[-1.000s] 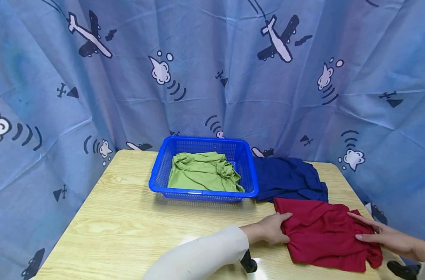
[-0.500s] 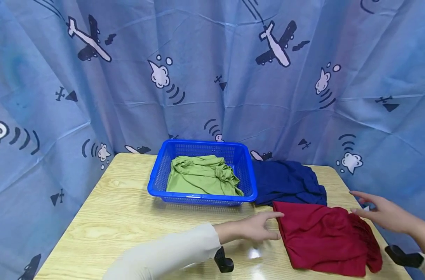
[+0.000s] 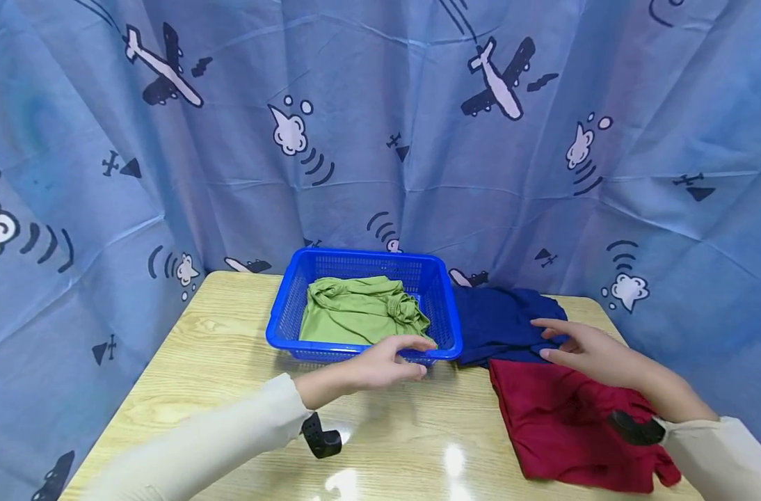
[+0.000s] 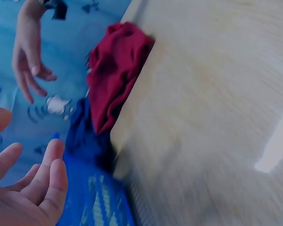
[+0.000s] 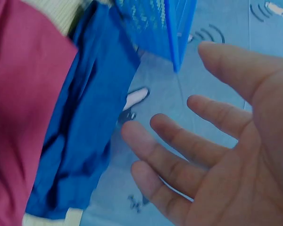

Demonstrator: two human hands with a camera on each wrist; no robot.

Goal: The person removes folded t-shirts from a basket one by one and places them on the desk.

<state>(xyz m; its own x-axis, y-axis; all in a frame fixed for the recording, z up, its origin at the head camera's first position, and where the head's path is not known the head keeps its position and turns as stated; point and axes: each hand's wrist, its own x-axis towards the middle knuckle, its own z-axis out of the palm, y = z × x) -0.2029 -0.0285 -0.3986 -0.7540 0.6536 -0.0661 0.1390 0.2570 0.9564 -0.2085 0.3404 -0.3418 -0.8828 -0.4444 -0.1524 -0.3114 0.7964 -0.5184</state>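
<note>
My left hand [image 3: 383, 363] hovers at the front right corner of a blue plastic basket [image 3: 280, 342], fingers spread and holding nothing. Inside the basket lies a folded green garment [image 3: 362, 313]. My right hand [image 3: 596, 353], also with nothing in it, is raised over the dark blue folded cloth [image 3: 496, 320] and the near red cloth. The red folded cloth [image 3: 556, 431] lies at the table's right front, its far edge over the blue one. In the right wrist view the fingers [image 5: 179, 174] are loosely spread, apart from both cloths.
The wooden table [image 3: 199, 376] carries everything. A blue curtain [image 3: 355, 139] printed with airplanes hangs behind and along both sides, close to the table edges. The basket stands near the back edge, with the blue cloth right beside it.
Both hands have let go of the red cloth, which stays in place. My left hand has moved left to the basket's front; my right hand has moved left and away over the blue cloth.
</note>
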